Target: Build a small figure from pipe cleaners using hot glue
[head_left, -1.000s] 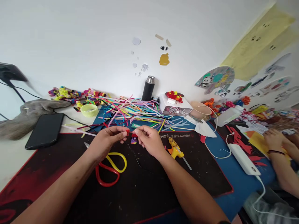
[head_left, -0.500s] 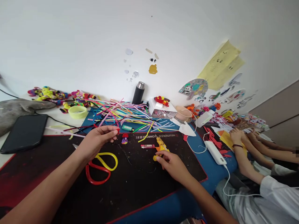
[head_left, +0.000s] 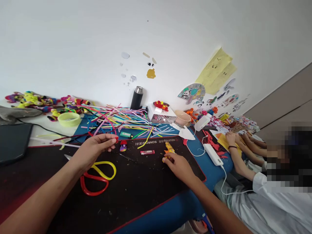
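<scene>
My left hand point(head_left: 96, 148) pinches a small fuzzy red piece point(head_left: 116, 139) between thumb and fingertips, above the dark desk mat point(head_left: 136, 195). My right hand point(head_left: 181, 167) is closed around the handle of a yellow hot glue gun point(head_left: 169, 147), its nozzle pointing away from me. Between the hands lie a small purple figure with a red top point(head_left: 123, 146) and a pink lighter point(head_left: 147, 152). Scissors with one red and one yellow handle loop point(head_left: 97, 192) rest under my left wrist, blades partly hidden. A thin black strand point(head_left: 128, 158) lies on the mat.
Colourful pipe cleaners point(head_left: 109, 118) are heaped at the back beside a black flask point(head_left: 136, 98) and a white box point(head_left: 156, 113). A green lighter point(head_left: 125, 134) lies before them. A white power strip point(head_left: 213, 154) and another person's arm point(head_left: 240, 162) are on the right.
The view has turned slightly right, so most things sit further left. My right hand has come up around the glue gun's handle. My left hand still pinches the red piece.
</scene>
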A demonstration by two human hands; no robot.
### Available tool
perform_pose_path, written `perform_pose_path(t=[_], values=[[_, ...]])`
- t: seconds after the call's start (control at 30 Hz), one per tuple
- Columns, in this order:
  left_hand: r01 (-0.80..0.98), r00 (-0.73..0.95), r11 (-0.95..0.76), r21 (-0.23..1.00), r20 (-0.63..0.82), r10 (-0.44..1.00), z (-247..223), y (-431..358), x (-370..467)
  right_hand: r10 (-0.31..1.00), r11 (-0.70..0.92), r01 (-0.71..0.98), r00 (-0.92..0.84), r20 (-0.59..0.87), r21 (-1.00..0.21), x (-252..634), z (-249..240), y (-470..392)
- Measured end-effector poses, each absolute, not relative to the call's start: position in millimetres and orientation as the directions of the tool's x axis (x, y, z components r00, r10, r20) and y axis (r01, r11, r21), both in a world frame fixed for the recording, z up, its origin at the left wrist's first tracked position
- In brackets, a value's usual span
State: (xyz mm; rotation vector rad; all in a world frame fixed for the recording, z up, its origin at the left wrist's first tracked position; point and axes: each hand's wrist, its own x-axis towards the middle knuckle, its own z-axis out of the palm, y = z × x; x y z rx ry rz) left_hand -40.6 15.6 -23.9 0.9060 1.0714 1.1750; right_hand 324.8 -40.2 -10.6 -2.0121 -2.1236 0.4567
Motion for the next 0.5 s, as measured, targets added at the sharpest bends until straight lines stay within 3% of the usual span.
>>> perform_pose_path(t=[0.13,0.33,0.5], values=[[-0.247,0.056,0.171,0.954,-0.162,0.985,-19.2,13.6,-39.7,0.994,-0.096,0.944,0.076,-0.074,-0.316,325.6,-29.1,-38.9],[-0.227,0.070,0.171,0.959,-0.160,0.985,-18.4,14.0,-39.5,0.990,-0.117,0.967,0.097,-0.098,-0.227,308.3,-27.7,-34.7],[-0.263,0.078,0.163,0.951,-0.148,0.986,-14.1,11.4,-37.6,0.993,-0.115,0.928,0.106,-0.046,-0.356,308.8,-23.2,-40.6]])
